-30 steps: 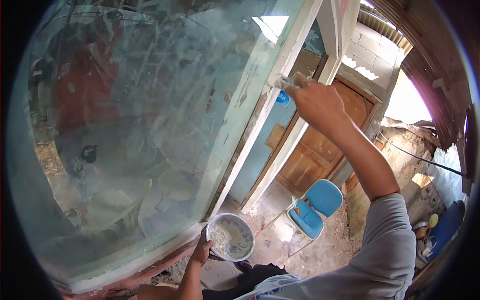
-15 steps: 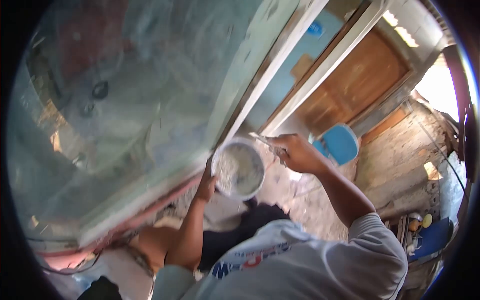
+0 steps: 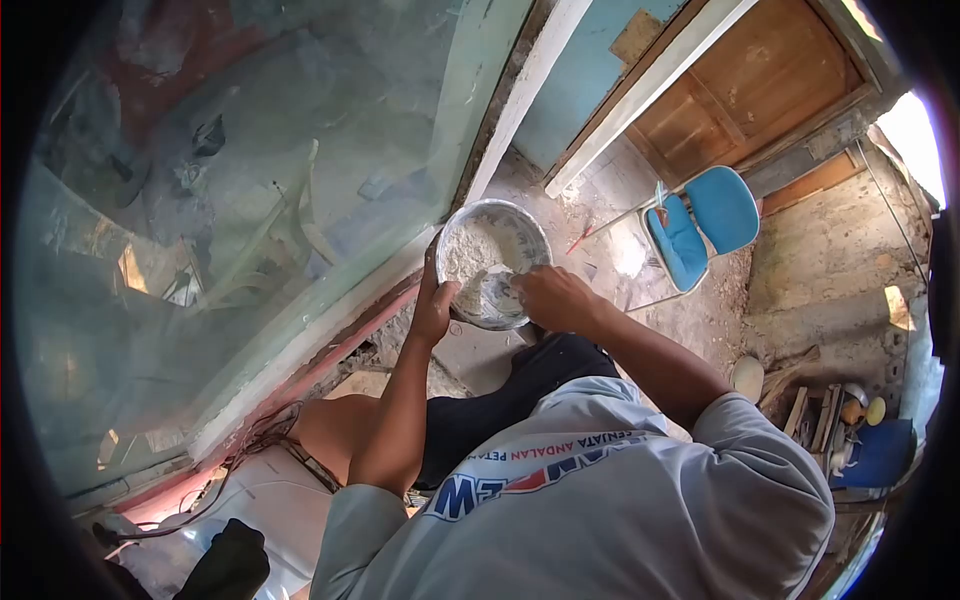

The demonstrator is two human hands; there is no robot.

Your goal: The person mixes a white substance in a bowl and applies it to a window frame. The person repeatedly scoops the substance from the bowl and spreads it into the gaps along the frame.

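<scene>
A round metal bowl (image 3: 541, 232) with a pale, lumpy white mixture (image 3: 475, 245) in it is held beside the window frame. My left hand (image 3: 433, 308) grips the bowl's left rim, thumb over the edge and fingers underneath. Closed around the handle of a putty knife (image 3: 494, 288), my right hand (image 3: 553, 298) is at the bowl's right side. The blade, coated in white, lies down in the mixture, and the fist covers the handle.
A large dusty glass pane (image 3: 330, 130) with a pale frame stands close on the left. A blue folding chair (image 3: 722, 210) is ahead to the right, before a brown wooden door (image 3: 750, 85). Cables (image 3: 265, 430) run low at left. Clutter (image 3: 850, 420) sits at lower right.
My right hand has moved down and left, bringing the putty knife from the air beside the bowl into the mixture. The bowl stays in my left hand. The view has shifted.
</scene>
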